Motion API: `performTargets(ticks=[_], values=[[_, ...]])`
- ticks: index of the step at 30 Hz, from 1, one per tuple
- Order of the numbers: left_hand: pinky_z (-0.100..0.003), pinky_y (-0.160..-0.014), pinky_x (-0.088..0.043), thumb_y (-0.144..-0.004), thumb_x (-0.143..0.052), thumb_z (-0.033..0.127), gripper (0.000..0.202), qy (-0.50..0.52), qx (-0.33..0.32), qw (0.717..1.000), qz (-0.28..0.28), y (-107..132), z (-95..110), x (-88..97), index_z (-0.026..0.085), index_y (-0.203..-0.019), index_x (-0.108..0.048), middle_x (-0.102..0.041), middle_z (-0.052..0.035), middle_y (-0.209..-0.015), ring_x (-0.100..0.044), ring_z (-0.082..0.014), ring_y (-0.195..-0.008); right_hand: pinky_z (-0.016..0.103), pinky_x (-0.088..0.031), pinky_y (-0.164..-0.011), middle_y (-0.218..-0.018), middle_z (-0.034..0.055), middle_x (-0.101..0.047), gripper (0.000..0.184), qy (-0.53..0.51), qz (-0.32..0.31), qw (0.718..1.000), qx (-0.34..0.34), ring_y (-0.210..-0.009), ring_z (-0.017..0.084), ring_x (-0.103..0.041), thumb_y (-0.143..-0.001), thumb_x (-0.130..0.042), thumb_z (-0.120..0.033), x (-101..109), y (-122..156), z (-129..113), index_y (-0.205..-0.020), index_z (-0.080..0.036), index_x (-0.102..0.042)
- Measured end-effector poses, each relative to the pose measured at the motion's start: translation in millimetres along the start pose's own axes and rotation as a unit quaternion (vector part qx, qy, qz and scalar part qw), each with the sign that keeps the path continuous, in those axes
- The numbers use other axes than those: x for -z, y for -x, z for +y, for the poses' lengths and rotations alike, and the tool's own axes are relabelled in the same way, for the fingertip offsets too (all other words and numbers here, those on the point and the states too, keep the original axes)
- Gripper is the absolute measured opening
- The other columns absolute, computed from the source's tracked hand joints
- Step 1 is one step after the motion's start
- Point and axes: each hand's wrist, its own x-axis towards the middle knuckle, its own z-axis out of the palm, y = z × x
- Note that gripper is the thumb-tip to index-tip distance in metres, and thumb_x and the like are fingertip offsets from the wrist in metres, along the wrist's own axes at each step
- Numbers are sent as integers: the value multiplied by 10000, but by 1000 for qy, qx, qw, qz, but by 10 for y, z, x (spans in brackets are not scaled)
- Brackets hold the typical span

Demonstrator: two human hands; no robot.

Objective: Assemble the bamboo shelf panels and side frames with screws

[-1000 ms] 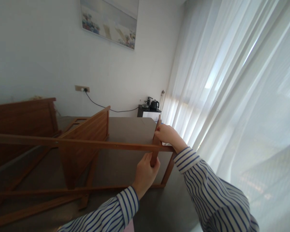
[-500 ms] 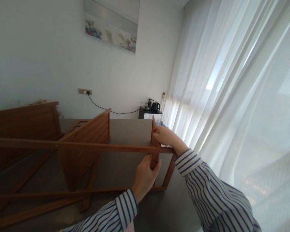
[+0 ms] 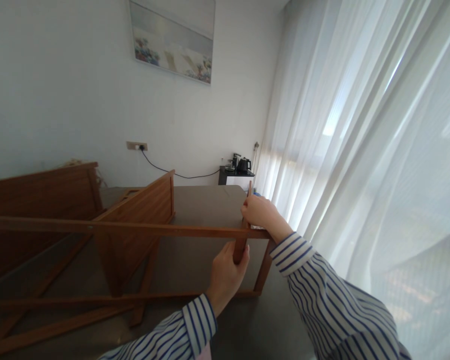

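Wooden frame, lying on a grey surface (image 3: 204,200): long rail (image 3: 153,230) running left to right, upright post (image 3: 240,248) at its right end, near the curtain (image 3: 360,130). Left hand (image 3: 227,272) closed round the post below the rail; right hand (image 3: 260,212) pinched on the post's top above it. Slanted panel (image 3: 142,210) and a second board (image 3: 41,187) behind the rail; kettle (image 3: 243,164), wall socket (image 3: 137,146) and painting (image 3: 172,42) beyond.

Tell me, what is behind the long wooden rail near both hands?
A slanted wooden panel stands behind the long rail on the dark surface. The left hand and right hand grip the short upright, covering parts of it.
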Motion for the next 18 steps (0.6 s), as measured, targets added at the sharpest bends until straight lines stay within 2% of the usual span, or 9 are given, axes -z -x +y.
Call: performTargets(ticks=[6, 11, 14, 18], values=[[-306, -700, -456, -885, -462, 366, 223, 36, -2, 999, 8, -15, 4, -9, 189, -938, -587, -641, -44, -862, -609, -188, -774, 303, -451, -744, -991, 156, -689, 306, -11, -8, 1000, 24, -941, 256, -636, -842, -420, -248, 23, 30, 32, -940, -134, -687], [-323, -718, -459, -867, -486, 354, 217, 64, 6, 998, 18, -17, 26, 4, 183, -956, -586, -639, -57, -890, -608, -207, -816, 250, -432, -703, -955, 104, -702, 273, -33, -27, 997, 64, -883, 217, -640, -832, -453, -241, 38, 46, 85, -922, -163, -699], [-332, -744, -462, -853, -510, 368, 253, 106, 23, 994, 8, -6, 15, -1, 188, -1015, -585, -650, -62, -941, -613, -218, -869, 225, -421, -668, -942, 86, -707, 271, -49, -37, 994, 85, -850, 194, -641, -824, -460, -221, 36, 40, 100, -931, -167, -702], [-334, -771, -463, -841, -538, 390, 300, 178, 60, 982, -23, 3, -25, -47, 181, -1054, -570, -647, -58, -960, -612, -208, -881, 223, -421, -694, -935, 75, -713, 280, -68, -43, 991, 108, -855, 188, -641, -813, -453, -195, 17, 13, 118, -918, -168, -712]])
